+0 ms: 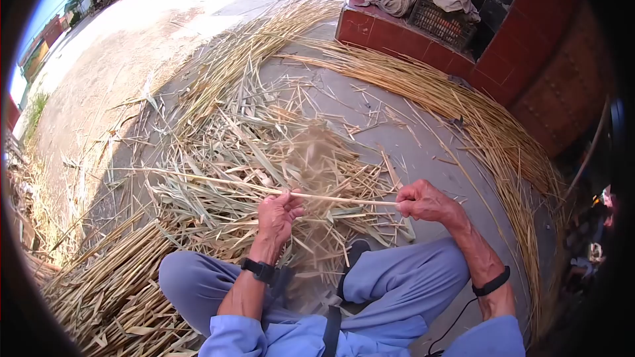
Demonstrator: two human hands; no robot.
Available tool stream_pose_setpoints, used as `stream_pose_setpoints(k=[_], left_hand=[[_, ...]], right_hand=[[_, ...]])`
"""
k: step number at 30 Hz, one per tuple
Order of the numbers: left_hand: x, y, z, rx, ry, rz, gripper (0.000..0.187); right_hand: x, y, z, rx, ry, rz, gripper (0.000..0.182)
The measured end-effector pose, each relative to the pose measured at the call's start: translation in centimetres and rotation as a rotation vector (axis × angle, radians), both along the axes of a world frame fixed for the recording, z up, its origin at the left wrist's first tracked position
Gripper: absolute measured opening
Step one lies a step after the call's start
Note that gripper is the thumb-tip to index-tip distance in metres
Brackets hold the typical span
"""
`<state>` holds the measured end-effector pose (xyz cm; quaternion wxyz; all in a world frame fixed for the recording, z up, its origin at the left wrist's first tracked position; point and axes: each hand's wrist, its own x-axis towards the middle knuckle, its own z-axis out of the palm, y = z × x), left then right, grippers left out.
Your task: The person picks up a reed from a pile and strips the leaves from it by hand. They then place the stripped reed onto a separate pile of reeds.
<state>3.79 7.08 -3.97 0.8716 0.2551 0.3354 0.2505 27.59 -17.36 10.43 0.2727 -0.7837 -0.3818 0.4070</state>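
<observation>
I sit on the ground with a long thin reed stalk stretched across in front of my knees. My left hand pinches the stalk near its middle, and the leafy part runs on to the left. My right hand is closed around the stalk's bare end. A blurred tuft of dry husk hangs in the air just behind the stalk. I wear blue trousers and a dark band on each wrist.
Stripped leaves and husks cover the concrete ahead. A bundle of stalks lies at my left, and a long row of stalks curves along the right. A red tiled step holds a basket with cloth.
</observation>
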Motion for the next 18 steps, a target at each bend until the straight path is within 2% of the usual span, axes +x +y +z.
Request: stream_pose_setpoints(k=[4,10,13,16,18], left_hand=[[0.2,-0.1,0.7,0.027,0.000,-0.071,0.033],[0.3,-0.3,0.0,0.055,0.014,-0.028,0.030],[0.3,-0.3,0.5,0.049,0.058,0.002,0.028],[0.1,-0.7,0.6,0.062,0.062,-0.017,0.024],[0.1,-0.6,0.6,0.038,0.046,-0.005,0.021]], right_hand=[[-0.9,0.4,0.1,0.034,0.078,-0.089,0.017],[-0.9,0.3,-1.2,0.123,0.034,-0.098,0.018],[-1.3,0.9,-0.9,0.033,0.083,-0.033,0.017],[-1.3,1.3,-1.5,0.110,-0.172,0.152,0.018],[-1.6,1.4,-0.9,0.114,-0.147,0.094,0.019]])
